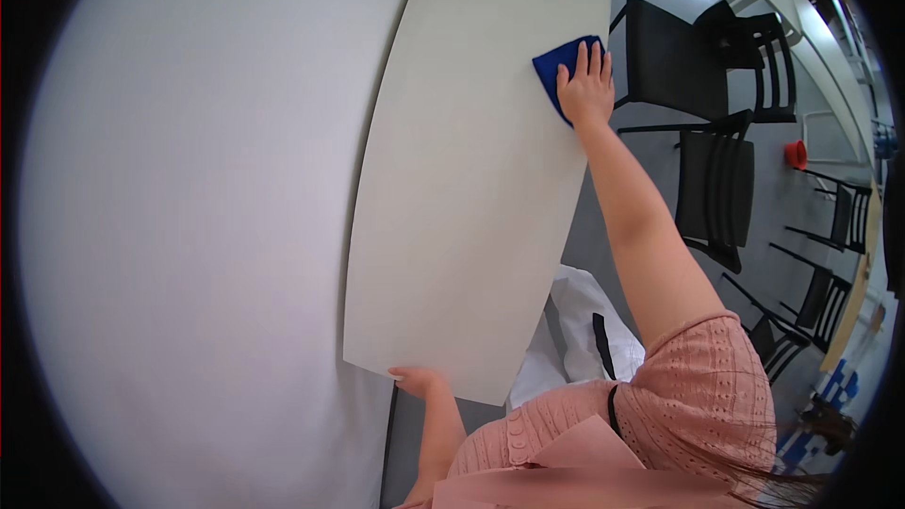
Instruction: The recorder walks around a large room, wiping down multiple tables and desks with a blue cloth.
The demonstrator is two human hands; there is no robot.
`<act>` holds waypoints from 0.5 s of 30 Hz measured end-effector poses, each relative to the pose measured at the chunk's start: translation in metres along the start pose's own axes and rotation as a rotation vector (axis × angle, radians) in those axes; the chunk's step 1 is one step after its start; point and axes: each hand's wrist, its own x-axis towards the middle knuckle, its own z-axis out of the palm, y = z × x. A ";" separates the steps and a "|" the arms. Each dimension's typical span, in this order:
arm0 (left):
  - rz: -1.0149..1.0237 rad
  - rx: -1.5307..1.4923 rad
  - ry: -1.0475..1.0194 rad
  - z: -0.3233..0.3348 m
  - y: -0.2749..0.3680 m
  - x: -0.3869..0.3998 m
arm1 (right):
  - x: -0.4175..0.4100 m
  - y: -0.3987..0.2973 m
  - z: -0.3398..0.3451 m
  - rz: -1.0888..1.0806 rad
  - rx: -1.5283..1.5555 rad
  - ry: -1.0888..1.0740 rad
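Note:
A long white tabletop (466, 191) runs up the picture in front of me, beside a pale wall. My right hand (588, 88) lies flat with its fingers spread on a folded dark blue cloth (558, 67), pressing it on the tabletop near the right edge. The cloth sticks out to the left of my thumb; part of it is hidden under the palm. At the near end of the table, my left hand (417, 380) rests on the edge, its fingertips on the top and the rest of its grip not clearly seen.
Black chairs (672, 60) stand close along the table's right side, with another chair (715, 191) nearer. A white bag-like fabric item (590, 318) with a black strap is by the near right corner. Farther right are a red container (795, 155) and more chairs (841, 215).

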 end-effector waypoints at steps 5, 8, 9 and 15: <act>0.000 -0.019 -0.038 0.003 -0.006 0.014 | 0.041 0.000 0.003 0.015 -0.083 -0.021; -0.023 0.038 -0.045 0.004 -0.002 0.013 | 0.045 0.005 0.004 -0.031 -0.122 -0.008; -0.015 0.041 -0.039 0.001 -0.011 0.025 | 0.040 0.003 0.002 -0.091 -0.143 0.023; 0.009 -0.078 -0.140 -0.001 -0.002 0.008 | -0.042 0.005 -0.009 -0.188 -0.007 0.068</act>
